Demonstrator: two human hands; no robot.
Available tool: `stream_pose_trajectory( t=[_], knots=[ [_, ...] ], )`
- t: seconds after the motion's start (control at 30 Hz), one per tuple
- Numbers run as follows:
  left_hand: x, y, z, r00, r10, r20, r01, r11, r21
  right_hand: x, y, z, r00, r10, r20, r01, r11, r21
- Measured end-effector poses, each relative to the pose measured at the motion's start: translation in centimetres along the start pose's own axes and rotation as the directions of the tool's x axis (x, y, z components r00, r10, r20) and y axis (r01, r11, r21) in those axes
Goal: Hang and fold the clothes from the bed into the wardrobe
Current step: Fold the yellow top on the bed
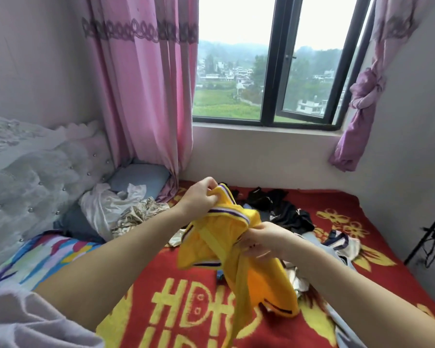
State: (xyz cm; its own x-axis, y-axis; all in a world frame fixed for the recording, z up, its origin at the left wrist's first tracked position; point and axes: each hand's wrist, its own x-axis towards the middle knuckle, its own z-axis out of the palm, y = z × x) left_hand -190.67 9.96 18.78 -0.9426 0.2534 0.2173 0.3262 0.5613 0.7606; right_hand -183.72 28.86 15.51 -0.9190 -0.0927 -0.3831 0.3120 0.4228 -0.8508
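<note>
Sleeve (23,320) nearest me | left hand (199,197) pinches yellow jersey (226,244) trim, held above bed (362,212) | right hand (264,238) grips its other edge | step: sorting out garment | next: I'd square it to fold; wardrobe unseen

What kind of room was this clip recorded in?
Most likely a home bedroom: a bed with a red and yellow blanket strewn with clothes, a tufted headboard on the left, and pink curtains beside a window.
</note>
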Motion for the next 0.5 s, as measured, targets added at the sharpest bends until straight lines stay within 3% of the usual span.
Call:
stream_pose_trajectory(
  t=[0.07,0.13,0.23,0.3,0.4,0.5],
  knots=[
    [-0.6,0.6,0.6,0.979,0.192,0.072,-0.198,0.977,0.081,0.0,-0.2,-1.1,0.946,-0.262,-0.191,0.186,0.921,-0.343],
    [-1.3,1.7,1.5,0.942,0.296,0.159,-0.291,0.955,-0.054,-0.8,-1.6,-2.1,0.804,-0.499,-0.323,0.363,0.842,-0.399],
    [-1.3,3.2,2.7,0.939,0.311,0.146,-0.273,0.934,-0.229,-2.0,-3.6,-2.5,0.821,-0.569,-0.045,0.526,0.785,-0.327],
    [-0.9,3.9,3.0,0.962,0.223,0.159,-0.175,0.947,-0.268,-1.7,-3.6,-2.6,0.814,-0.579,-0.043,0.527,0.768,-0.363],
    [-1.1,4.2,3.3,0.945,0.123,0.303,-0.021,0.948,-0.318,-1.1,-3.1,-2.8,0.773,-0.594,-0.223,0.409,0.735,-0.541],
    [-1.6,3.9,3.8,0.945,0.142,0.294,-0.064,0.964,-0.259,-0.8,-2.8,-3.2,0.711,-0.636,-0.299,0.377,0.704,-0.602]
  ],
)
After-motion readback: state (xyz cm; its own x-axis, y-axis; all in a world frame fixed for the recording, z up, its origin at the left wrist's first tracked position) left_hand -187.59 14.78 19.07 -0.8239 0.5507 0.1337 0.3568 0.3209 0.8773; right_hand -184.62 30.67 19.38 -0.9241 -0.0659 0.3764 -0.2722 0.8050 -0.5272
